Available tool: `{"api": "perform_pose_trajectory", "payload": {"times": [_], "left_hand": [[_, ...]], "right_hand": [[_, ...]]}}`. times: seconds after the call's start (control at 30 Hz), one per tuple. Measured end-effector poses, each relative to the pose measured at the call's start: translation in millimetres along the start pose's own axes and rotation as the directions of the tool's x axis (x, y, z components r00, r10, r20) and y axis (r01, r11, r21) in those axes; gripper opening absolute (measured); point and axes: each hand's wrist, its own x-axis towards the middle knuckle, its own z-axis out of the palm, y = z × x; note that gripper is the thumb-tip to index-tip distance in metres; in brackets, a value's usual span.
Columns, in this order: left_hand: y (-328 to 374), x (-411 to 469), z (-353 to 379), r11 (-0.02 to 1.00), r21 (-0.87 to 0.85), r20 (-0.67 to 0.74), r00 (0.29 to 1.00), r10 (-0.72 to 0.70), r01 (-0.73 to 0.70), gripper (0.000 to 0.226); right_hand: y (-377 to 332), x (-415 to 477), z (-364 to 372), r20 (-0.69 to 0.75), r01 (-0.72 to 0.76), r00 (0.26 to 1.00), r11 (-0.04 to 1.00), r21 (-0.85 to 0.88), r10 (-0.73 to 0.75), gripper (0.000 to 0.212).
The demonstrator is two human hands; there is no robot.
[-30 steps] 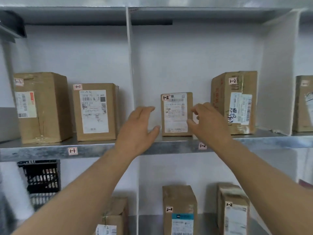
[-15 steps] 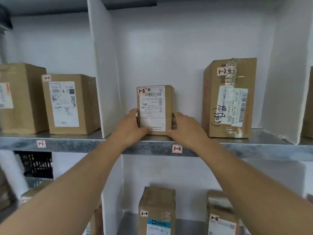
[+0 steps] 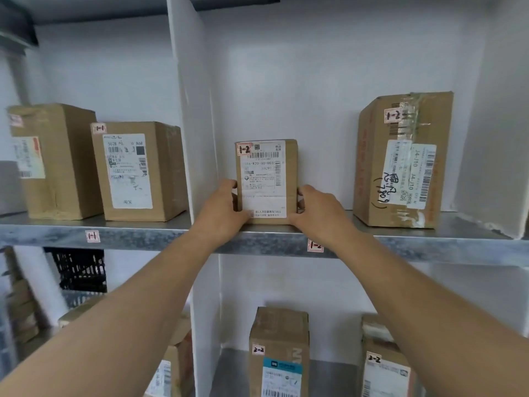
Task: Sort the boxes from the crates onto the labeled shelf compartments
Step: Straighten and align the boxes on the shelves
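Note:
A small cardboard box tagged 1-2 stands upright on the metal shelf in the compartment whose edge label reads 1-2. My left hand grips its lower left side, with the thumb on the front face. My right hand grips its lower right side. A taller box, also tagged 1-2, stands to the right in the same compartment.
A white divider separates this compartment from the one labeled 1-1, which holds two boxes. Below, boxes tagged 2-2 stand on the lower shelf. A black crate shows at lower left.
Both hands went from hovering apart in front of the small box to closing on its two sides. The view has moved closer and to the right.

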Motion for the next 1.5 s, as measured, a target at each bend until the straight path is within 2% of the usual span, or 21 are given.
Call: {"api": "perform_pose_trajectory", "payload": {"times": [0.13, 0.27, 0.37, 0.47, 0.63, 0.73, 0.87, 1.07, 1.13, 1.27, 1.33, 1.5], "left_hand": [[-1.0, 1.3, 0.3, 1.000, 0.003, 0.016, 1.000, 0.008, -0.008, 0.058], [-1.5, -3.9, -0.4, 1.000, 0.011, -0.012, 1.000, 0.008, -0.007, 0.073], [-3.0, -13.1, -0.8, 0.992, 0.055, -0.115, 0.986, 0.122, -0.116, 0.071], [5.9, -23.9, 2.6, 0.954, 0.099, -0.216, 0.930, 0.299, -0.284, 0.062], [47.8, -33.1, 30.8, 0.904, 0.040, -0.198, 0.884, 0.424, -0.425, 0.058], [73.0, -30.9, 53.6, 0.883, 0.048, -0.148, 0.871, 0.468, -0.466, 0.059], [93.4, -25.0, 84.5, 0.891, 0.106, -0.067, 0.890, 0.450, -0.442, 0.064], [114.4, -15.7, 122.8, 0.919, 0.230, 0.053, 0.947, 0.316, -0.320, 0.070], [119.4, -14.3, 131.1, 0.937, 0.221, 0.094, 0.963, 0.254, -0.269, 0.072], [126.3, -11.2, 138.8, 0.983, 0.115, 0.176, 0.977, 0.123, -0.144, 0.066], [127.3, -10.0, 139.2, 0.993, 0.059, 0.172, 0.981, 0.088, -0.100, 0.057], [125.2, -11.9, 136.6, 0.995, 0.059, 0.132, 0.989, 0.070, -0.078, 0.047]], "right_hand": [[-3.0, -1.9, -2.2, 0.006, -0.019, 1.000, 1.000, -0.006, 0.019, 0.037], [-4.7, -13.7, -9.6, -0.023, -0.050, 0.999, 0.998, -0.046, 0.049, 0.048], [-0.3, -28.7, -19.6, -0.109, -0.018, 0.994, 0.991, -0.132, 0.004, 0.053], [8.2, -46.7, -39.5, -0.190, -0.014, 0.982, 0.984, -0.179, -0.021, 0.058], [36.7, -69.7, -82.7, -0.369, -0.106, 0.929, 0.978, -0.181, 0.032, 0.046], [62.9, -77.5, -107.2, -0.387, -0.170, 0.918, 0.966, -0.193, 0.084, 0.054], [98.4, -83.1, -127.8, -0.352, -0.218, 0.927, 0.948, -0.232, 0.127, 0.056], [141.6, -79.9, -129.7, -0.166, -0.219, 0.968, 0.955, -0.199, 0.188, 0.063], [150.2, -72.9, -128.1, -0.084, -0.186, 0.981, 0.966, -0.178, 0.173, 0.065], [158.7, -60.0, -125.0, 0.022, -0.127, 0.992, 0.991, -0.043, 0.128, 0.053], [160.5, -58.4, -122.1, 0.026, -0.099, 0.995, 0.994, 0.038, 0.098, 0.053], [165.5, -58.8, -114.2, -0.042, -0.034, 0.998, 0.997, 0.063, 0.037, 0.049]]}}
